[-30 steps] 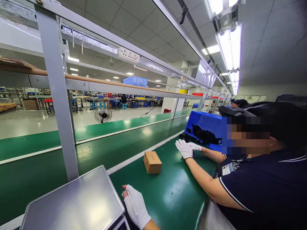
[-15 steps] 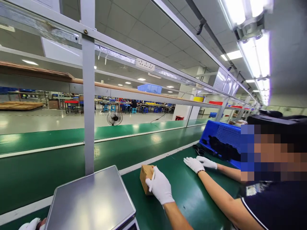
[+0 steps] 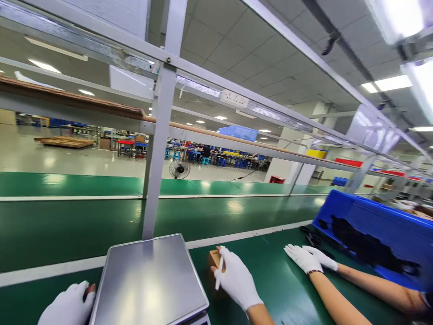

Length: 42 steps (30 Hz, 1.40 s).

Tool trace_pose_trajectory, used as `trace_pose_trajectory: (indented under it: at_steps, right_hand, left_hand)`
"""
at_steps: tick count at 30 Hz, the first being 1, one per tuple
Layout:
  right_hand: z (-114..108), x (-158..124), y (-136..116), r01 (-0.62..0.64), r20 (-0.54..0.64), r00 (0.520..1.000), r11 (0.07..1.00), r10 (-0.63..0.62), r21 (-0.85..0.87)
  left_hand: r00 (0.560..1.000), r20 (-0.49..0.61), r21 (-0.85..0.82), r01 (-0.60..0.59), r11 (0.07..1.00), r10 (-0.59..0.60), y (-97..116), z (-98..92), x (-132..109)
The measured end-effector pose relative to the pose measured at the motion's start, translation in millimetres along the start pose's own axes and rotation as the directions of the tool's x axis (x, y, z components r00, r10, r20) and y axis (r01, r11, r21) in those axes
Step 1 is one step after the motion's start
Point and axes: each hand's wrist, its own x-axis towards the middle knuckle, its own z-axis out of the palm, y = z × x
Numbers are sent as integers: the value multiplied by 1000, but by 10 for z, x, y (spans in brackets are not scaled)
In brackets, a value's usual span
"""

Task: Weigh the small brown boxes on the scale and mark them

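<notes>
My right hand [image 3: 237, 277], in a white glove with bare fingertips, is closed around a small brown cardboard box [image 3: 214, 258] on the green work surface. A thin white stick-like piece [image 3: 219, 273] shows along its fingers; I cannot tell whether it is a pen or loose glove material. At the lower left is my gloved left hand [image 3: 67, 306], its fingers curled beside the left edge of a scale with a flat metal plate [image 3: 152, 280]. Anything inside those fingers is hidden. The scale stands between my two hands.
At the right, a co-worker's gloved hands [image 3: 309, 258] lie on the green surface [image 3: 270, 266]. Behind them a blue bin [image 3: 375, 230] leans with black items in it. A metal post [image 3: 158, 149] rises behind the scale, joined to long rails.
The view has turned left, so the scale and box appear farther right. My left hand shows more fully. My right hand stays on the box, now covering more of it.
</notes>
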Motion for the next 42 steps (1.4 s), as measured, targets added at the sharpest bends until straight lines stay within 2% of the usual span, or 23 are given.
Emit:
trace_pose_trajectory:
  at_steps: [3,5,6,9,12,14,16,18,21,24,27,30,34,38,42]
  right_hand:
    - [-176,0,108,-102,37,994,993,100,57]
    - [-377,52,13,-130,18,992,985,129,118]
    - [-475,74,-96,-103,-10,994,985,105,138]
    - [-676,74,-616,95,-54,995,988,-89,121]
    - [-718,1,-1197,299,23,953,948,-303,104]
    - [-689,-40,-1441,362,91,918,911,-385,199]
    - [-613,-42,-1490,342,107,907,863,-406,372]
    - [-457,0,-1341,246,57,942,797,-331,552]
    - [-53,49,-856,-35,81,996,687,-35,726]
    - [411,-102,-292,-299,173,951,618,258,727]
    - [690,-438,96,-348,85,914,659,397,667]
    - [739,-706,213,-336,2,916,766,401,547]
    - [700,-788,159,-300,24,949,874,316,381]
    - [729,-769,162,-275,40,959,882,282,382]
    - [748,-725,235,-280,84,957,801,279,530]
  left_hand:
    - [1000,15,61,-1,998,0,218,-270,-182]
    - [1000,0,81,7,997,-7,288,-347,-217]
    - [1000,-3,86,13,996,-12,301,-357,-219]
    - [1000,0,105,20,994,-20,294,-339,-212]
    - [1000,1,123,21,992,-21,286,-334,-217]
    - [1000,-1,128,24,991,-24,296,-349,-230]
    - [1000,-10,131,28,991,-27,311,-367,-245]
    - [999,-24,136,31,990,-28,321,-381,-256]
    - [999,-33,147,32,989,-28,323,-390,-259]
    - [999,-30,157,27,987,-23,322,-385,-248]
    - [1000,-20,153,26,988,-23,322,-370,-230]
    - [1000,-21,127,23,992,-21,319,-362,-212]
    - [998,-54,27,44,999,-43,310,-369,-224]
    - [985,-95,-194,124,973,-145,295,-295,-415]
    - [973,-89,-439,153,885,-212,246,-166,-805]
